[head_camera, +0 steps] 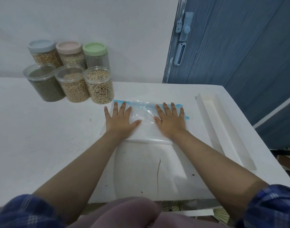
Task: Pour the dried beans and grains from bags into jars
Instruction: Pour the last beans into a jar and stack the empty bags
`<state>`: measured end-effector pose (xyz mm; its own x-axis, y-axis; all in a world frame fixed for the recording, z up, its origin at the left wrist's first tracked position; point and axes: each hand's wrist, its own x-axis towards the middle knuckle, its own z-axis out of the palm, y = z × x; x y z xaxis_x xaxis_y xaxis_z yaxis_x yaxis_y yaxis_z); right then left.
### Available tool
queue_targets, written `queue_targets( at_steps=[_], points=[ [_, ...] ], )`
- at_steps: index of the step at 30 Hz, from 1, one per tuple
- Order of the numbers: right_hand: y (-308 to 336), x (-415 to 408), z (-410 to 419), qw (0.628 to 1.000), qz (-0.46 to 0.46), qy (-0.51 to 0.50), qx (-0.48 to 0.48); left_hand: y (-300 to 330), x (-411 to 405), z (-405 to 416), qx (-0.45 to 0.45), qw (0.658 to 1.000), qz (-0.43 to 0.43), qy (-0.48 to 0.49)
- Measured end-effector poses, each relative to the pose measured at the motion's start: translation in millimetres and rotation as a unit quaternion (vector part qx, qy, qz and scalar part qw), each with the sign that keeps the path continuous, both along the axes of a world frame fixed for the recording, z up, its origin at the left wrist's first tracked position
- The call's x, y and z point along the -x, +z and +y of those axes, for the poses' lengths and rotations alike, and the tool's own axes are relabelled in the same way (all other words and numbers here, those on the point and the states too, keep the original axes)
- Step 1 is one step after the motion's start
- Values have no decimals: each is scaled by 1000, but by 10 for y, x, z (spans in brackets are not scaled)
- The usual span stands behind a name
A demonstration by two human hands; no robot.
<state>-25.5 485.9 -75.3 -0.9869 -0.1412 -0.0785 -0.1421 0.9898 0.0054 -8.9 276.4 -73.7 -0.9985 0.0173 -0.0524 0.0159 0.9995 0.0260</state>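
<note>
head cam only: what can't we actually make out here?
- Plastic bag, head view: both flat hands, left hand and right hand, cover most of it; empty or not, can't tell.
- Green-lidded jar, back row: lower part hidden by the open bean jar in front; contents unclear.
- Dark-filled jar: grains too small to identify.
- Door: cut off by the top and right edges.

Six jars (70, 71) stand in two rows behind-left of the bag (146, 116) lying under both hands (171, 120).
</note>
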Motion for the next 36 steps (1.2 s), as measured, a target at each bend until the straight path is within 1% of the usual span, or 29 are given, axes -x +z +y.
queue_targets(
  at_steps=[2, 5, 6, 8, 10, 11, 13, 14, 16, 19, 20, 22, 24, 26, 28, 30, 34, 36],
  points=[
    [10, -14, 10, 1000, -7, 5, 10, -25, -23, -11, -6, 1000, -6, 5],
    [34, -42, 9, 1000, -7, 4, 4, -15, -39, -12, 9, 1000, -3, -1],
    [49, -49, 4, 1000, -3, 4, -3, 7, -50, 0, 12, 1000, 12, -4],
    [96, -88, -8, 999, 33, 7, -4, 46, -98, 22, -5, 997, 73, -3],
    [177, -166, -10, 994, 90, 24, 47, 60, -178, 27, -60, 987, 147, -31],
    [231, -228, -1, 990, 104, 39, 91, 64, -236, 18, -96, 978, 170, -69],
    [324, -373, 49, 979, 102, 76, 161, 25, -317, -43, -142, 960, 186, -153],
    [339, -455, 93, 976, 90, 87, 178, -16, -340, -103, -159, 955, 181, -172],
    [278, -616, 219, 973, 47, 75, 212, -92, -372, -234, -206, 951, 151, -174],
    [101, -813, 385, 965, 0, 53, 259, -132, -429, -397, -325, 930, 119, -126],
    [60, -836, 425, 961, -7, 57, 272, -114, -432, -441, -345, 925, 101, -118],
    [55, -824, 501, 955, -35, 66, 287, -63, -422, -521, -312, 936, 56, -157],
    [116, -773, 556, 959, -81, 80, 260, -19, -389, -590, -270, 942, 17, -197],
    [172, -735, 592, 961, -110, 88, 238, 24, -344, -650, -266, 942, -17, -203],
    [197, -696, 635, 960, -110, 74, 247, 80, -302, -695, -285, 939, -51, -183],
    [201, -668, 668, 957, -96, 66, 267, 107, -280, -720, -316, 934, -67, -151],
    [261, -637, 652, 935, -66, 33, 347, 83, -245, -715, -378, 921, -29, -86],
    [354, -639, 626, 916, -34, 0, 400, 121, -249, -680, -427, 903, -13, -32]
  ],
)
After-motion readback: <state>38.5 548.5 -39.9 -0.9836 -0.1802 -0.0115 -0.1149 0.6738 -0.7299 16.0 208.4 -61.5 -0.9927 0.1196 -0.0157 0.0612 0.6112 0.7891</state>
